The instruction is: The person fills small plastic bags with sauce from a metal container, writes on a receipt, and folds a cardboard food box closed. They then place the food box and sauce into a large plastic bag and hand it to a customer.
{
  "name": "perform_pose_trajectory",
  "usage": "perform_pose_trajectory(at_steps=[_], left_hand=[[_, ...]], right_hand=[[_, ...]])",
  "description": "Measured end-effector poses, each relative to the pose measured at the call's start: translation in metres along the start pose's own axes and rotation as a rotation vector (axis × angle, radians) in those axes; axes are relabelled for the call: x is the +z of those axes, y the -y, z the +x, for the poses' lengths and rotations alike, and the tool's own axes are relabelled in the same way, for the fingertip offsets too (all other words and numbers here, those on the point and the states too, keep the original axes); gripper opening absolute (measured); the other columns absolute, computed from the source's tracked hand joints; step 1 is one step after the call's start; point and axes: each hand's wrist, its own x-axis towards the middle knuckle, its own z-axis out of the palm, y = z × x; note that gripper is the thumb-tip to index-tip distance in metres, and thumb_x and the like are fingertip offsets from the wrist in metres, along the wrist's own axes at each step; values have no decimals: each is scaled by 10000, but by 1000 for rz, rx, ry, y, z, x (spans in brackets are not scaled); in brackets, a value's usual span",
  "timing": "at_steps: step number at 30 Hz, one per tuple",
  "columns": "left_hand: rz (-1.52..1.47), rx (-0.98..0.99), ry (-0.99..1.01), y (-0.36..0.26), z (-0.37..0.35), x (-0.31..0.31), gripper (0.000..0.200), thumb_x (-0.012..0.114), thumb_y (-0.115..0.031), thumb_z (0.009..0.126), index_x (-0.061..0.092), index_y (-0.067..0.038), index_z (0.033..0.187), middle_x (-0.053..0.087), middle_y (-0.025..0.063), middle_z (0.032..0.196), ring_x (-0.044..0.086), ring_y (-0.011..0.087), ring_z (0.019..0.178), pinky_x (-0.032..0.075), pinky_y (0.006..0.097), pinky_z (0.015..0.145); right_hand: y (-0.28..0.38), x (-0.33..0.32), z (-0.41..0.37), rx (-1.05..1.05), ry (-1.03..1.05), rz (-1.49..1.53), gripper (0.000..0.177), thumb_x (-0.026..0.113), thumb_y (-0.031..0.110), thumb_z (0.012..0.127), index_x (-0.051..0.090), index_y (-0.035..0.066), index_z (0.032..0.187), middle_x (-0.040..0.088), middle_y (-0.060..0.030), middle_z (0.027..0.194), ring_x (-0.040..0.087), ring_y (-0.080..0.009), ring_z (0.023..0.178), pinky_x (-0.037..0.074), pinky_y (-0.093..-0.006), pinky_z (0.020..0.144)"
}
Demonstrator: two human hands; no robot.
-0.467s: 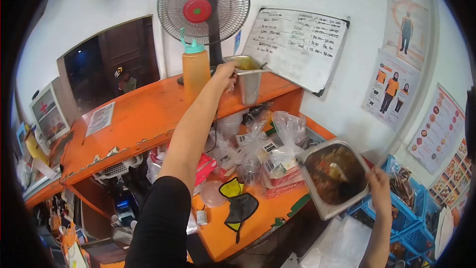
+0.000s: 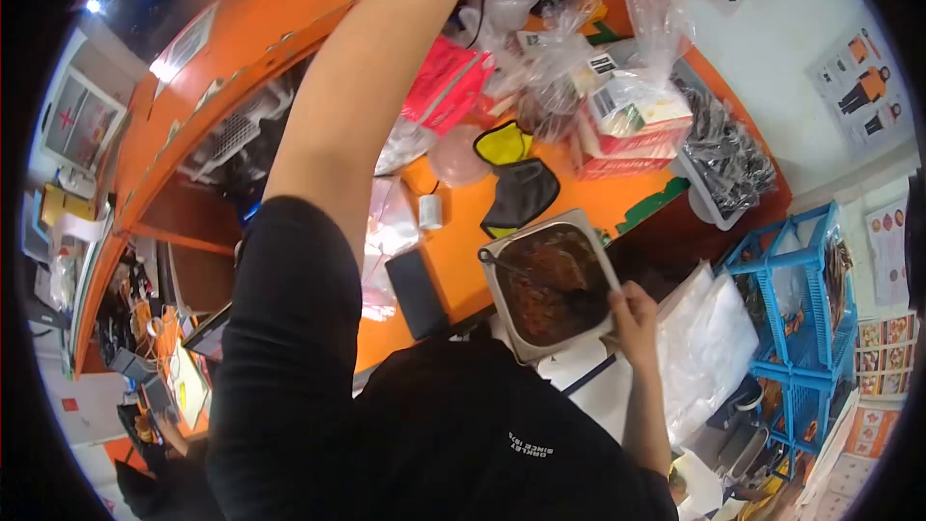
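Observation:
My right hand (image 2: 633, 320) is closed on the right rim of a square metal pan (image 2: 503, 314), held near my body in front of the orange desk. Inside the pan is dark brown food with reddish pieces (image 2: 542, 314), and a dark-handled utensil (image 2: 511, 266) lies across it. My left arm stretches up over the desk toward the orange shelf, and its hand is past the top edge of the view. A black and yellow cloth item (image 2: 522, 195) lies on the desk just above the pan.
On the orange desk (image 2: 455, 256) are a black flat device (image 2: 417, 294), a small white object (image 2: 430, 211), a pink package (image 2: 449, 85) and bagged boxes (image 2: 632, 125). Blue crates (image 2: 786, 304) and plastic sheets (image 2: 714, 347) are at the right. Another person's dark clothing (image 2: 178, 487) shows lower left.
The view has tilted down. The pan has come in closer to my body in my right hand. My left hand, earlier at a metal container on the shelf, has left the view.

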Motion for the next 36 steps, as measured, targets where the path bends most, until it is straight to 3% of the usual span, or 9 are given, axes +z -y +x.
perform_pose_trajectory(at_steps=[2,3,10,15,17,21,29,33,36], left_hand=[[-440,45,171,30,-57,3,279,612,-284,749,573,-116,968,558,83,903,490,228,787,405,407,695],[-97,453,320,33,-117,-10,149,592,-162,722,579,-31,791,549,25,726,536,130,691,446,293,597],[-387,26,48,116,-336,-63,458,462,121,774,426,-17,1209,561,112,1107,599,187,912,467,302,814],[-669,-50,-50,172,-411,-81,387,455,87,837,418,-7,1210,549,153,1168,588,230,1011,451,328,891],[-709,-53,-102,178,-441,-72,371,456,73,851,416,-5,1212,540,158,1189,578,233,1031,446,331,904],[-774,-63,-223,183,-488,-42,361,413,45,881,389,0,1238,510,169,1232,520,239,1130,415,317,942],[-19,3,-35,285,-486,-37,326,464,-204,940,461,-35,1220,450,112,1289,412,208,1224,360,360,985],[-393,-83,-56,293,-483,-42,381,570,-162,852,448,-15,1182,461,147,1245,437,241,1183,354,387,962],[732,-228,-375,295,-485,-44,675,686,-341,742,382,-10,1246,407,178,1291,469,291,1012,365,406,832]], right_hand=[[-41,36,-3,-56,-8,-83,236,565,121,882,492,27,677,413,-1,569,366,-62,561,319,-267,489],[-50,53,-7,-126,-27,-155,236,572,125,875,493,14,682,416,-28,563,367,-71,564,329,-280,494],[-49,135,-10,-49,-113,-172,228,578,178,866,483,-15,792,480,-148,674,471,-179,641,399,-367,605],[16,174,-18,-597,-390,-544,433,630,178,815,419,-44,1120,442,-254,1162,411,-402,1122,308,-433,973],[49,186,-37,-704,-60,-313,509,679,192,775,429,-47,1148,474,-226,1145,445,-369,1111,334,-408,970],[49,217,-73,-162,384,282,255,602,8,826,491,2,1055,566,-95,948,578,-127,790,493,-251,654],[17,169,-49,-284,22,203,144,560,35,881,584,1,1019,582,-8,778,530,-49,646,462,-186,563],[19,139,-43,-308,-49,183,111,544,48,902,573,-4,996,557,-4,742,502,-48,629,416,-193,556],[17,137,-43,-277,-80,171,90,538,48,903,562,0,975,554,-7,730,498,-55,619,412,-195,552]])
